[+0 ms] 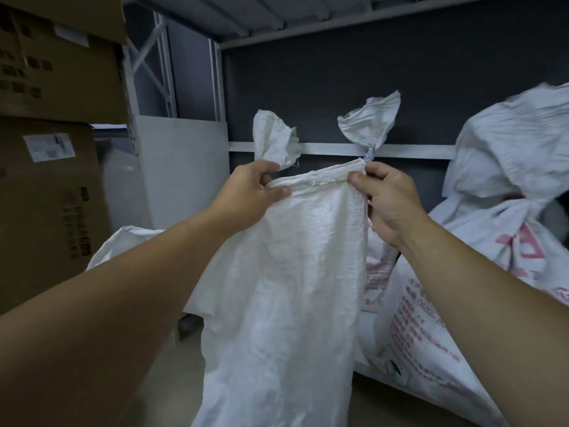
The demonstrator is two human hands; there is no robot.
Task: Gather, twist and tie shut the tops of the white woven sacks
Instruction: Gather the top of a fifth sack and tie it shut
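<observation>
A plain white woven sack (pixel 286 272) hangs upright in front, its hemmed top stretched flat and untied, while two sacks behind, tufted tops (pixel 369 124) flaring, stand tied.

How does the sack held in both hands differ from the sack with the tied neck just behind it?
The held sack has its top flat and untied, pinched by the left hand and right hand; the rear sack is cinched with a pale tie. The held sack shows no print here. Both are white woven fabric.

Both arms outstretched; left grip (pixel 251 188) and right grip (pixel 386 198) pinching.
</observation>
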